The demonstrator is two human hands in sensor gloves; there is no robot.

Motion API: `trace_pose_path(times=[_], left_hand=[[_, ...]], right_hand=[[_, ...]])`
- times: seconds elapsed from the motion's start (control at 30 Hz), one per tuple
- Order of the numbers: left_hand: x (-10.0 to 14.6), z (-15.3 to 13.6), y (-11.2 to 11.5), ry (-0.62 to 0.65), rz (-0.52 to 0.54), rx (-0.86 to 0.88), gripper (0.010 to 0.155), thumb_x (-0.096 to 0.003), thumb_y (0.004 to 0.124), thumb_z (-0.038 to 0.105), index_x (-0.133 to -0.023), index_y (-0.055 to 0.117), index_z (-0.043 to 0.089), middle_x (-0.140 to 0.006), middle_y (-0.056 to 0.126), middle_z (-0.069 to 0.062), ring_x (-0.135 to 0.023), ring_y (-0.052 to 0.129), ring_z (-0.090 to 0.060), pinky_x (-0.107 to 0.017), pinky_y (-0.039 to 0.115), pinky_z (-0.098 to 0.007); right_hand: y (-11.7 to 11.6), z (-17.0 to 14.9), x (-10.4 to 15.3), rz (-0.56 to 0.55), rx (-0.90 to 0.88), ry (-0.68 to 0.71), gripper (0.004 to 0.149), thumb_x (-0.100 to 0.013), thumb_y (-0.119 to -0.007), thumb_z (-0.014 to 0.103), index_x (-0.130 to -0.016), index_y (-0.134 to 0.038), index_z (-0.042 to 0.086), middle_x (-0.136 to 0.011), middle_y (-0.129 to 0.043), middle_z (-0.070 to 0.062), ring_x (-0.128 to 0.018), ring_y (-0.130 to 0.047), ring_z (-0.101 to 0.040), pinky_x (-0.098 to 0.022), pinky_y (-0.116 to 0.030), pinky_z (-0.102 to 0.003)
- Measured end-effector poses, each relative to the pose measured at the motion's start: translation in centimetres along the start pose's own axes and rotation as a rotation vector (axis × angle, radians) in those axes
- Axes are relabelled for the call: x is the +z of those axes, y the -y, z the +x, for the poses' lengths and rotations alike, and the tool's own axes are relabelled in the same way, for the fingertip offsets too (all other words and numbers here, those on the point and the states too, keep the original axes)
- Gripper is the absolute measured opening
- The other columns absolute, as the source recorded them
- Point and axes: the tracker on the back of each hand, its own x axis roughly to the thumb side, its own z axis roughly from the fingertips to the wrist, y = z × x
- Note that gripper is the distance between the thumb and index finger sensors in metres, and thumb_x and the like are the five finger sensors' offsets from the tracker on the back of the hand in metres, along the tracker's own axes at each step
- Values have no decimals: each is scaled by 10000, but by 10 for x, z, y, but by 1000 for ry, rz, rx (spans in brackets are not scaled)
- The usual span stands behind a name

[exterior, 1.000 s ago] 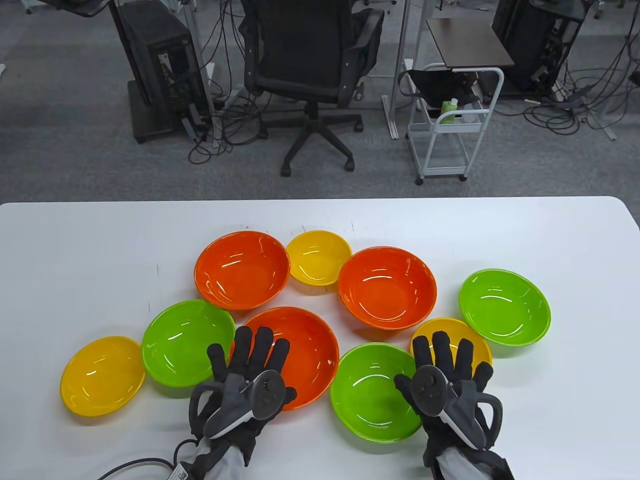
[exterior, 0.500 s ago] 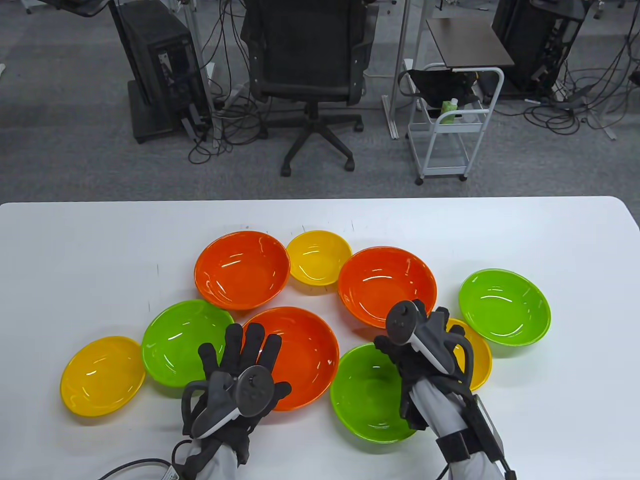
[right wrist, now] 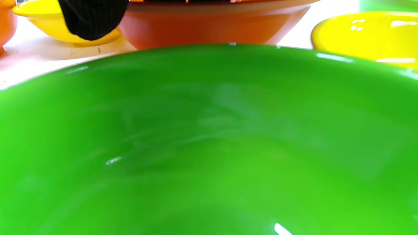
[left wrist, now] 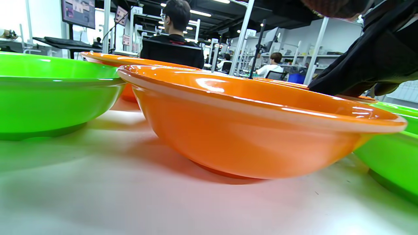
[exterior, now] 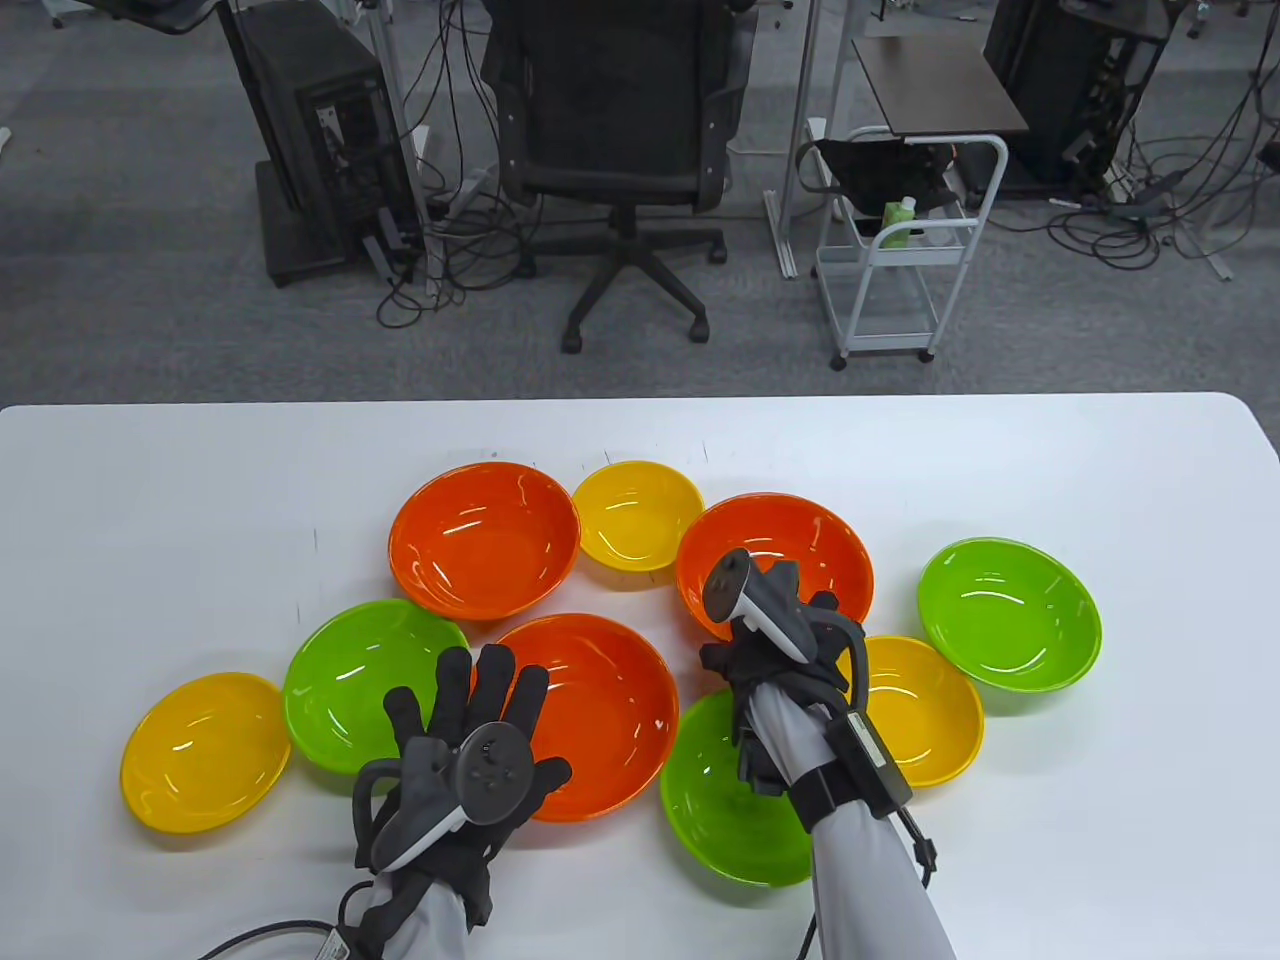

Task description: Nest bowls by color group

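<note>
Nine bowls sit on the white table [exterior: 150,500]: three orange [exterior: 485,540] [exterior: 790,545] [exterior: 600,715], three green [exterior: 350,690] [exterior: 720,810] [exterior: 1008,614], three yellow [exterior: 637,515] [exterior: 925,710] [exterior: 205,750]. None is nested. My left hand [exterior: 470,700] is flat with fingers spread, hovering over the gap between the left green bowl and the front orange bowl [left wrist: 254,130]. My right hand [exterior: 770,640] is turned on its side at the near rim of the right orange bowl [right wrist: 212,23], above the front green bowl [right wrist: 209,147]. One fingertip [right wrist: 91,16] hangs beside that orange bowl. It holds nothing that I can see.
The bowls crowd the table's middle, several rims touching. Bare table lies to the far left, far right and along the back edge. An office chair [exterior: 615,120], a white cart [exterior: 900,250] and computer towers stand on the floor beyond the table.
My right hand has moved forward and left from the front yellow bowl to the right orange bowl's near rim, rolling onto its side. My left hand has drifted slightly back and left.
</note>
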Motion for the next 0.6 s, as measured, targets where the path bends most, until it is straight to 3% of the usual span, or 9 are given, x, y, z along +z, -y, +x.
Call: trace_pose_path(times=[0.17,0.43,0.6], left_hand=[[0,0,0,2,-7,1,820,-425,666,614,-1132,351,343,-1244,185,-22,-1117,100,-392,-704,149,-755],[-1,0,0,2,-23,3,817,-425,666,613,-1131,357,343,-1244,188,-26,-1116,100,-392,-702,149,-755],[-1,-1,0,1,-26,11,815,-425,666,613,-1131,361,342,-1243,189,-24,-1115,101,-393,-703,151,-755]], right_hand=[[-4,5,-5,38,36,-34,676,-517,-681,465,-1125,-570,191,-1168,-631,-128,-1084,-266,-545,-682,-239,-792],[3,9,-2,-25,97,-14,561,-541,-714,330,-1069,-675,144,-1083,-763,-120,-1035,-603,-448,-710,-392,-750],[18,1,9,-102,58,-3,498,-535,-738,273,-1009,-756,122,-1000,-856,-118,-986,-707,-419,-712,-475,-721]])
